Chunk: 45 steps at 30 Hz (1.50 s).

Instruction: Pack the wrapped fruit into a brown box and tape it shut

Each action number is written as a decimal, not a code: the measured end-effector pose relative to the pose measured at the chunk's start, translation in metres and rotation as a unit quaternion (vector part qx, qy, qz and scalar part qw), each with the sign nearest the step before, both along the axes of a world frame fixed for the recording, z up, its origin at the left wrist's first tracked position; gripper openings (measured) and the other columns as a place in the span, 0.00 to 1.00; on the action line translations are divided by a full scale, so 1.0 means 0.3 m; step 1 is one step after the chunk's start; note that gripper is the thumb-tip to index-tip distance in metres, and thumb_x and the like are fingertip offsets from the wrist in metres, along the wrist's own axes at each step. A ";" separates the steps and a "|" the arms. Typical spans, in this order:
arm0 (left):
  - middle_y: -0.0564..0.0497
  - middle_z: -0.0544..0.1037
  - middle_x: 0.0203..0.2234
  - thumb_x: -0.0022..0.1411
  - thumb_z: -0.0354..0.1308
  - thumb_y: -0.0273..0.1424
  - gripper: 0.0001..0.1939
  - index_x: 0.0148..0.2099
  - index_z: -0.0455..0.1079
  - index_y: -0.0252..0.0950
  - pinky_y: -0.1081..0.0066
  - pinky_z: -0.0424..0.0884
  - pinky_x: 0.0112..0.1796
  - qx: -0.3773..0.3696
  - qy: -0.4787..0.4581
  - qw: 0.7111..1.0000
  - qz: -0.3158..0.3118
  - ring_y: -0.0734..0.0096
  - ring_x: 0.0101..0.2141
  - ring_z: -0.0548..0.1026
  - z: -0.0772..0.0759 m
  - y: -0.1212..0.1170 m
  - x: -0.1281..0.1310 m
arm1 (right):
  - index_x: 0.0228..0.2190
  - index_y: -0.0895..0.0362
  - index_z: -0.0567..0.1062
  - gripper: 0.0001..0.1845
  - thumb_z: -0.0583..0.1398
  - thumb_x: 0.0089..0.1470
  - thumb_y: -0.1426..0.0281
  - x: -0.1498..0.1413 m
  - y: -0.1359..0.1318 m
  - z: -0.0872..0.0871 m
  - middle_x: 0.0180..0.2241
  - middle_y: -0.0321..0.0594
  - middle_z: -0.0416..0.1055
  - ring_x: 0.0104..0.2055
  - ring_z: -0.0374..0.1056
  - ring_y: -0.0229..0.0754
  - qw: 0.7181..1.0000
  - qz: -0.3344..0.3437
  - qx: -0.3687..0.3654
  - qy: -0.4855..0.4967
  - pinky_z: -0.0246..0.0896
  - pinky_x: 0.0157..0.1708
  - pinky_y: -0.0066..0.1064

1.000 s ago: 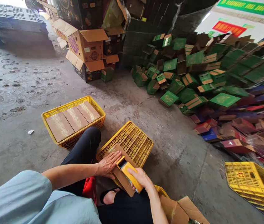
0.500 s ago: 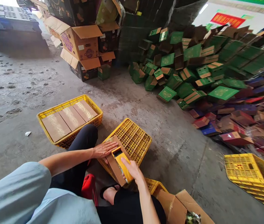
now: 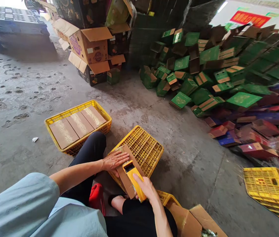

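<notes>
- Gripping a yellow handheld device (image 3: 136, 184), the right hand (image 3: 146, 188) has its thumb along the top and its fingers curled under the lower side, partly out of sight.
- The device, with a dark window at its far end, sits over the upper face of a flat brown carton (image 3: 124, 181); whether its underside touches the cardboard cannot be told.
- The left hand (image 3: 114, 160) lies palm down across the same carton, fingers straight and close together, gripping nothing, just beside the device's far end.
- That carton rests at a slant over the near side of an upturned yellow crate (image 3: 145, 148), in front of the person.
- Beyond the left knee, a yellow basket (image 3: 108, 125) holds three taped cartons (image 3: 80, 124) side by side.
- Near the right leg stands an open carton (image 3: 185, 220).
- Green boxes (image 3: 209, 80) lie heaped farther off, toward the right.
</notes>
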<state>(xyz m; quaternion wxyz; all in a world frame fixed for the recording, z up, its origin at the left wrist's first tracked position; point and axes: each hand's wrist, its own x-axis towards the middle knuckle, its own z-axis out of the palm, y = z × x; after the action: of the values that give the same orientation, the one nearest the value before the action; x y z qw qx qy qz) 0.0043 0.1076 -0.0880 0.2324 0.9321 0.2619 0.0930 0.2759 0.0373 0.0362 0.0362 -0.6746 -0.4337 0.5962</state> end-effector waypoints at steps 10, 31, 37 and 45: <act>0.27 0.50 0.77 0.68 0.58 0.61 0.58 0.82 0.41 0.27 0.44 0.45 0.73 0.021 -0.025 0.999 0.002 0.40 0.77 0.49 -0.053 -0.002 0.004 | 0.35 0.55 0.75 0.29 0.56 0.64 0.41 0.021 -0.042 0.023 0.20 0.41 0.77 0.22 0.77 0.45 1.000 0.001 0.016 -0.016 0.75 0.25 0.32; 0.35 0.50 0.78 0.76 0.51 0.54 0.48 0.83 0.36 0.34 0.47 0.46 0.74 0.025 -0.032 0.998 -0.039 0.50 0.77 0.47 -0.054 -0.042 0.054 | 0.34 0.57 0.76 0.30 0.56 0.67 0.42 0.033 -0.030 -0.008 0.22 0.49 0.77 0.22 0.77 0.49 0.999 -0.005 -0.024 -0.031 0.75 0.25 0.35; 0.33 0.52 0.77 0.76 0.54 0.52 0.49 0.83 0.35 0.33 0.48 0.48 0.74 0.041 -0.029 0.998 -0.039 0.49 0.77 0.48 -0.052 -0.042 0.053 | 0.34 0.56 0.74 0.29 0.57 0.65 0.42 0.070 -0.074 0.025 0.21 0.46 0.78 0.21 0.76 0.46 1.000 -0.010 -0.010 0.007 0.72 0.22 0.31; 0.33 0.52 0.77 0.74 0.57 0.52 0.50 0.83 0.37 0.34 0.48 0.47 0.74 0.035 -0.016 0.999 -0.031 0.48 0.77 0.49 -0.057 -0.038 0.056 | 0.34 0.55 0.73 0.24 0.61 0.63 0.46 0.114 -0.117 0.025 0.20 0.40 0.77 0.21 0.77 0.46 0.999 -0.014 -0.019 -0.024 0.72 0.23 0.31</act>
<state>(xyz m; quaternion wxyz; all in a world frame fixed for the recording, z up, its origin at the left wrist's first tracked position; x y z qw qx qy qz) 0.0211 0.0961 -0.1052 0.2069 0.9457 0.2252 0.1097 0.3101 0.0022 0.0435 0.0209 -0.6955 -0.4136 0.5872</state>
